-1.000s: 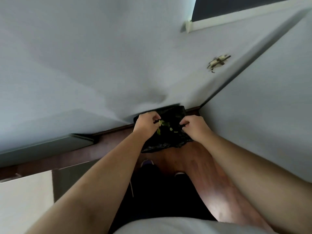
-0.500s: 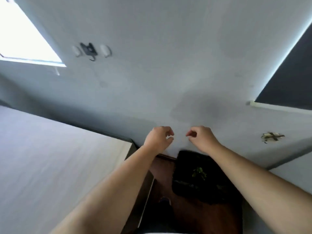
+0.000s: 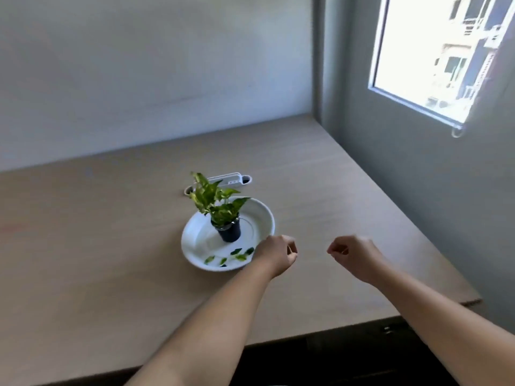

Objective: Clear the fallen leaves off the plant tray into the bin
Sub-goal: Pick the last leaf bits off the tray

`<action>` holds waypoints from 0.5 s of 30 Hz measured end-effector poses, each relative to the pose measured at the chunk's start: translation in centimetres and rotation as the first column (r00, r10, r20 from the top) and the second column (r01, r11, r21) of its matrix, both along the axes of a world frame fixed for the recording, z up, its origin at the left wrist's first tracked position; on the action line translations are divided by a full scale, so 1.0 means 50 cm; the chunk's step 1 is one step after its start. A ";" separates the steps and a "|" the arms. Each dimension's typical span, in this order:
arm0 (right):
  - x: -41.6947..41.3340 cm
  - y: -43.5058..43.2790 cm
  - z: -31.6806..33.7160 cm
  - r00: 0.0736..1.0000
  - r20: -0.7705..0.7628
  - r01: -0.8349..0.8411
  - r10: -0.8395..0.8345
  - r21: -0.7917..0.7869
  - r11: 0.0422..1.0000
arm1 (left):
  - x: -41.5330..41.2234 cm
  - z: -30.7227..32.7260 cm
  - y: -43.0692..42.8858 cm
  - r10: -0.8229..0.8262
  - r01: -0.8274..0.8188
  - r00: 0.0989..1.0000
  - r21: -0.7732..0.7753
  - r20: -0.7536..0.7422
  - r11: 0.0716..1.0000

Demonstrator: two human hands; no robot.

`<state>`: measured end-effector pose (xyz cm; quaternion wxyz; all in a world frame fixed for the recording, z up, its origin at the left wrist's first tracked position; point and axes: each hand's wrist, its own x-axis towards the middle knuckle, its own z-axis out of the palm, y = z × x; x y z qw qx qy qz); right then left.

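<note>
— Fallen leaves (image 3: 236, 251)?
— Lying loose in the near part of the white round tray (image 3: 263, 215): a handful of small green pieces, just left of the left grip (image 3: 277, 253).
— Anything else in the tray?
— Standing upright near its middle, a small dark pot (image 3: 229, 234) holding a variegated green-and-yellow plant (image 3: 211, 200).
— State of the left grip?
— Curled closed, with nothing visible inside. Overlapping the tray's near right rim; contact with it impossible to tell.
— And the right grip (image 3: 351, 256)?
— Likewise curled closed, nothing visible in it. Raised over the bare wooden surface (image 3: 111, 246), apart from the left grip and well right of the tray.
— Behind the tray?
— A white power strip (image 3: 227, 180) lying flat, partly hidden by the plant's top leaves. Small marks on its upper face, too blurred to read.
— Further right?
— A bright window (image 3: 434, 51) set in the grey wall, with buildings outside.
</note>
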<state>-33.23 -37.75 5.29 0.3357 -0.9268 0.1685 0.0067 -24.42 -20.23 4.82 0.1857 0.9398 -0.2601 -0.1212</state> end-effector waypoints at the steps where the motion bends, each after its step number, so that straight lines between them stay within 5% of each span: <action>1: 0.032 0.039 -0.005 0.999 -0.001 -0.044 0.044 0.001 0.999 | 0.017 -0.006 0.048 0.041 -0.041 0.999 0.016 -0.006 0.999; 9: 0.239 0.265 -0.057 0.958 -0.091 -0.279 0.273 -0.063 0.958 | 0.188 -0.070 0.316 0.288 -0.281 0.955 0.095 -0.065 0.955; 15: 0.348 0.339 -0.131 0.905 -0.260 -0.378 0.338 -0.125 0.917 | 0.267 -0.147 0.351 0.082 -0.036 0.976 0.221 -0.202 0.975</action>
